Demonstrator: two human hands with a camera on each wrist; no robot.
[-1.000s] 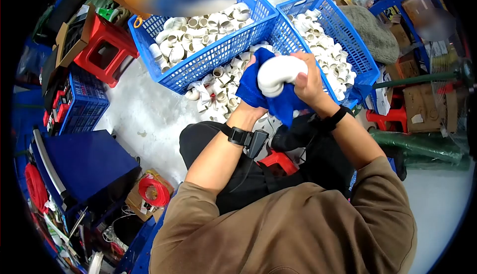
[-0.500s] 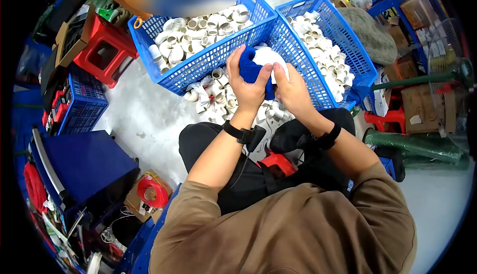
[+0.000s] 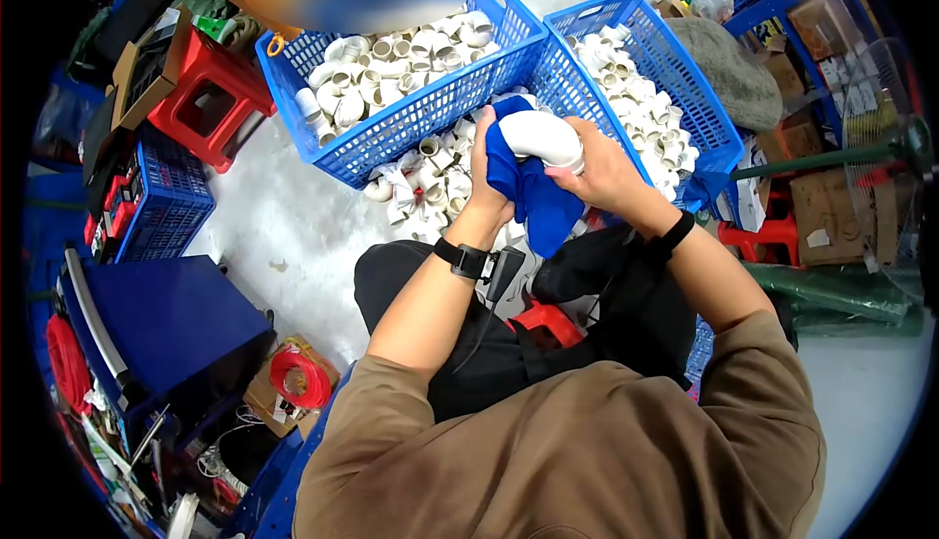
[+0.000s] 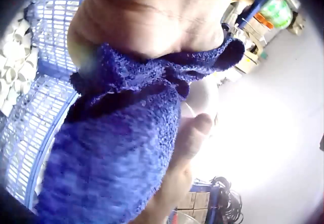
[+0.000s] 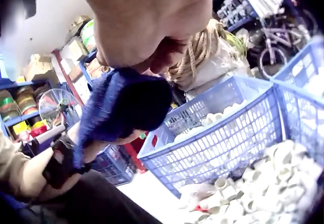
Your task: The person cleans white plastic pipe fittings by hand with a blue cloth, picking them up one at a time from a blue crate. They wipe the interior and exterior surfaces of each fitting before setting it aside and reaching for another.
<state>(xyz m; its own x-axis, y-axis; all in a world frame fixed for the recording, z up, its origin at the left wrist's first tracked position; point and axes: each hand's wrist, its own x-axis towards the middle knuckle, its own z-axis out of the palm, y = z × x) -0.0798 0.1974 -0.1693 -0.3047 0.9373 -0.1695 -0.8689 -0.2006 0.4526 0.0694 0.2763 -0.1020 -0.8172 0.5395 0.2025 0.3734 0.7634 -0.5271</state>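
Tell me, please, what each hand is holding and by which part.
The right hand grips a white pipe elbow by its rimmed end; the left hand holds a blue cloth by a bunched part, against the elbow's other end.

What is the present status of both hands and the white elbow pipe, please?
Left hand holding cloth against elbow. Right hand gripping elbow's one end. Crates stand beyond; nothing seen blocking the hands.
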